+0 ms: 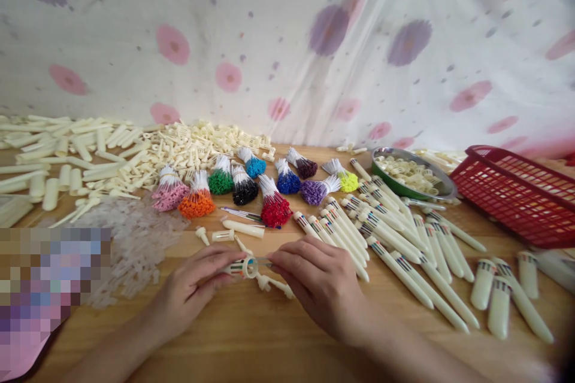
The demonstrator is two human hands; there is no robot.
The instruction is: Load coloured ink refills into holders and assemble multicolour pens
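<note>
My left hand point(191, 287) is closed on a short cream pen barrel point(241, 267) with coloured slots, its open end facing right. Close to that opening, my right hand point(321, 284) pinches a thin, pale piece, too small to make out well. Beneath and between the hands lie cream plastic parts point(274, 286). Just beyond them are a loose cream tube point(243, 228) and a few thin refills point(242, 214). Rubber-banded bundles of coloured pieces with white stems, such as the red bundle point(275, 209) and the orange bundle point(196, 200), stand farther back.
Many cream multicolour pens point(399, 275) cover the right side. Behind them are a green-sided metal bowl point(375, 161) and a red basket point(516, 191). Cream tubes point(54, 149) and clear pieces point(130, 245) lie left, near a pixelated area at the edge.
</note>
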